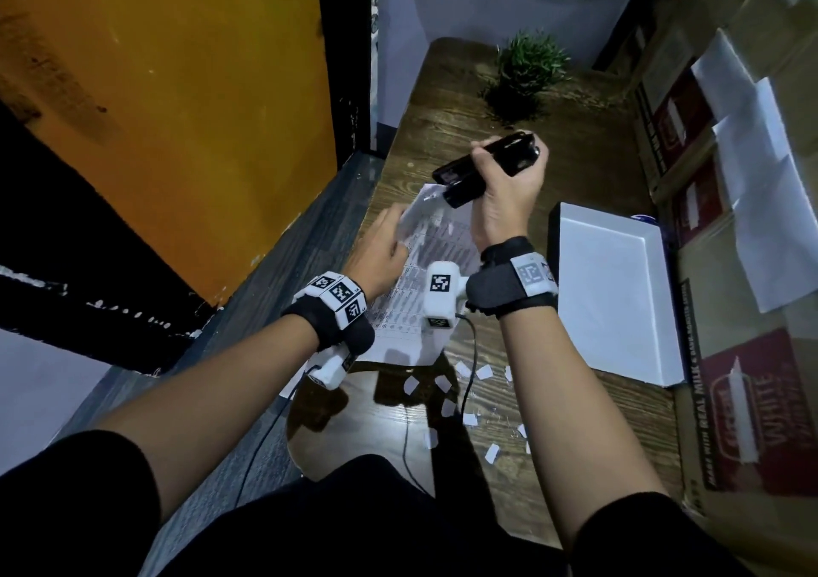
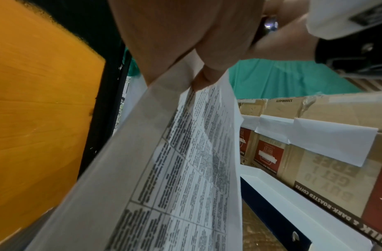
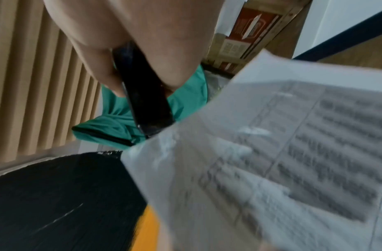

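1. Head view, right side: my right hand [image 1: 504, 204] is raised above the table [image 1: 588, 164] with its fingers and thumb wrapped round a black stapler [image 1: 482, 164]. It is a full grip, nothing loose.
2. My left hand [image 1: 380, 249] pinches the printed sheets [image 1: 427, 262] near their far top corner and lifts that corner, while the near end of the sheets trails down toward the table. The left wrist view shows my fingers [image 2: 205, 76] folded over the paper's edge [image 2: 185, 169].
3. The stapler's long axis runs from its hinge end, up and to the right by my thumb, down and left to its mouth. The mouth points straight at the lifted corner, and its two arms stand parted.
4. The corner lies just left of and below the mouth, touching or nearly touching it. In the right wrist view the stapler's nose [image 3: 149, 105] meets the blurred paper [image 3: 271, 161], but I cannot tell whether the corner already sits between the jaws.
5. The right hand is the nearer one to the join, so I judge the next move to be a short slide of the mouth over the corner along that axis, then a squeeze.
6. Paper scraps [image 1: 469, 419] lie on the table near me, and a white box [image 1: 619, 293] sits to my right, against the cartons [image 1: 752, 399].
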`<action>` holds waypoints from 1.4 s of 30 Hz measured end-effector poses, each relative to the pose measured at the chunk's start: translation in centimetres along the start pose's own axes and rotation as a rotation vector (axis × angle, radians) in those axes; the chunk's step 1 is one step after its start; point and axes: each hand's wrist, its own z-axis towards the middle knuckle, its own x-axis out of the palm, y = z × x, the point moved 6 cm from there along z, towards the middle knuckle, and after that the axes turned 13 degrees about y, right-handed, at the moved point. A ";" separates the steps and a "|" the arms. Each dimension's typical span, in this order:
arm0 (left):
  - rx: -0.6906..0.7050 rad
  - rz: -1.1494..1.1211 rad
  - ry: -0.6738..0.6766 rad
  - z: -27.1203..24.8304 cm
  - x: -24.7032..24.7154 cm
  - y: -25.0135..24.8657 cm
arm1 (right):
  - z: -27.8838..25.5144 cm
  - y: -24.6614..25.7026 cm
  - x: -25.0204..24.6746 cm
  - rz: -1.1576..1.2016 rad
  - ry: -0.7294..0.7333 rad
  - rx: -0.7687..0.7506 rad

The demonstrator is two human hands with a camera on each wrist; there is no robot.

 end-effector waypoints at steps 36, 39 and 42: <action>0.100 -0.186 -0.092 2.5 0.4 0.4 | -14.9 -4.9 -41.8 -1.802 -0.064 1.163; 0.086 -0.399 -0.078 2.7 -0.7 -0.6 | -11.6 -5.9 -35.2 -1.538 0.065 0.728; 0.123 -0.587 -0.046 3.8 -1.4 -2.7 | -9.1 -7.1 -27.9 -0.962 0.250 0.666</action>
